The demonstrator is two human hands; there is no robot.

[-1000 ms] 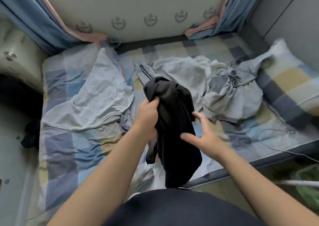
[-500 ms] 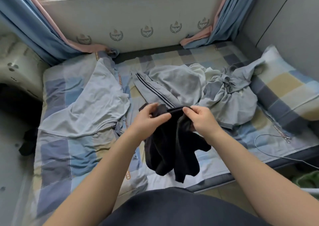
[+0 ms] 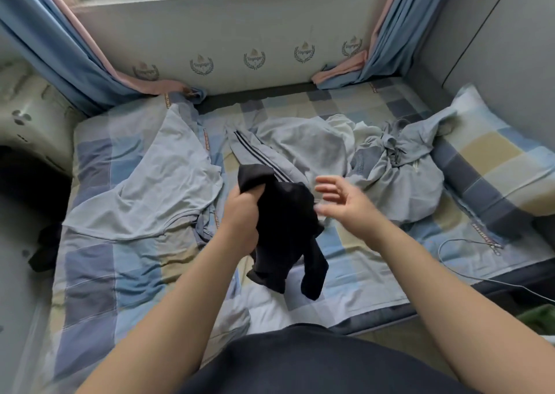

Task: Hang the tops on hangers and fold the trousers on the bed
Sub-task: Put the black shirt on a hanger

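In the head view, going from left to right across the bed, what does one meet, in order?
Spread light grey top → left hand, gripping the black garment → right hand, open → crumpled grey garment with drawstring → checked pillow.

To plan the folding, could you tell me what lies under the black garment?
The striped trousers pass beneath the top of the black garment; the sheet shows around it. Anything else is covered.
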